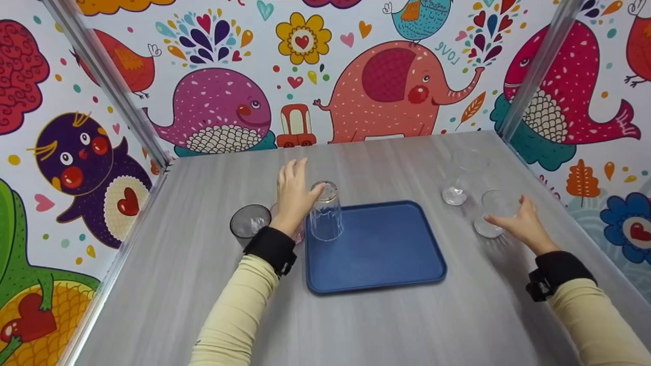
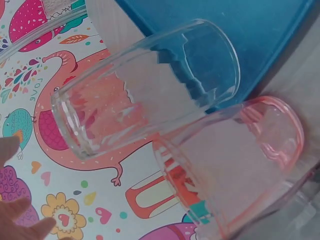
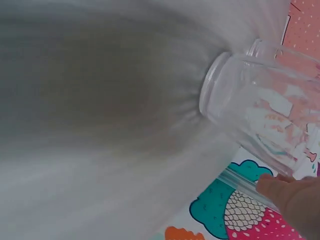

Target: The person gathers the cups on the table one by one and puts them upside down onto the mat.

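Left hand point(image 1: 292, 195) released, beside tall glass point(image 1: 328, 218) on tray point(image 1: 379, 249), right hand point(image 1: 526, 224) unclenched at short glass point(image 1: 491, 207), contact unclear

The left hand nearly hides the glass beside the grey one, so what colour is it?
That glass is translucent pink, clearest in the left wrist view.

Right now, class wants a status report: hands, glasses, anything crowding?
Left hand open near clear glass; pink glass close beside it. Right hand open at rightmost glass, contact unclear. Another glass close behind that one.
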The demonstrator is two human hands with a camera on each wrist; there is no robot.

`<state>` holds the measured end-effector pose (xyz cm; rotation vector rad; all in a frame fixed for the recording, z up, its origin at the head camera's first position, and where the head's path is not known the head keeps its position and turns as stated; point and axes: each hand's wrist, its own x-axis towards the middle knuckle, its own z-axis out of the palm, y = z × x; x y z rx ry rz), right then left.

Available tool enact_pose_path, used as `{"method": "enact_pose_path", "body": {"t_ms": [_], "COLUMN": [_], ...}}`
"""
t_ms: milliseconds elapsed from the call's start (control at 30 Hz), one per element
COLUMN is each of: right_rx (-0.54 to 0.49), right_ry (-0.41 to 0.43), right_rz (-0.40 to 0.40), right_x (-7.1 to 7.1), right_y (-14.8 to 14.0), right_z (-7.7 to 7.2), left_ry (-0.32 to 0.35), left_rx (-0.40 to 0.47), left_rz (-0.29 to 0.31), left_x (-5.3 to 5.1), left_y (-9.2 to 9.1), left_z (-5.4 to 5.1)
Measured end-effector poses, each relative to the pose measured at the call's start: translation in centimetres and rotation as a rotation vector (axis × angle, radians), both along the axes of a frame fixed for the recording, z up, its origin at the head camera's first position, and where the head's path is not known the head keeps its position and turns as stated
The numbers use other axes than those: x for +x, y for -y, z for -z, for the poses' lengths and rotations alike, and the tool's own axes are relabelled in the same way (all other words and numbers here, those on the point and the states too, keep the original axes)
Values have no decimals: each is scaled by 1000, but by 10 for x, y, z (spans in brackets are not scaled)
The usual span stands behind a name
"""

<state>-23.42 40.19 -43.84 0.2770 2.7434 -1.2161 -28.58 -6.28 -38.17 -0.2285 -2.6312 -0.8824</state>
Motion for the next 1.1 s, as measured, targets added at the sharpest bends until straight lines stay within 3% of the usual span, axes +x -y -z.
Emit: {"method": "enact_pose_path", "body": {"t_ms": [233, 467, 733, 1100], "right_rx": [-61, -17, -66, -140], "right_ry": [19, -55, -90, -65], "right_rz": [56, 60, 79, 116], "right_x": [-3, -4, -4, -6], "right_y": [3, 3, 2, 0], "right_z": [6, 20, 28, 30], "left_ry": [-22, 2, 32, 13], "left_rx": [-22, -30, -22, -20], "left_rz": [19, 21, 21, 24], "left_x": [4, 5, 6, 7], "left_y": [0, 3, 4, 6], "left_z": [5, 7, 9, 13]}}
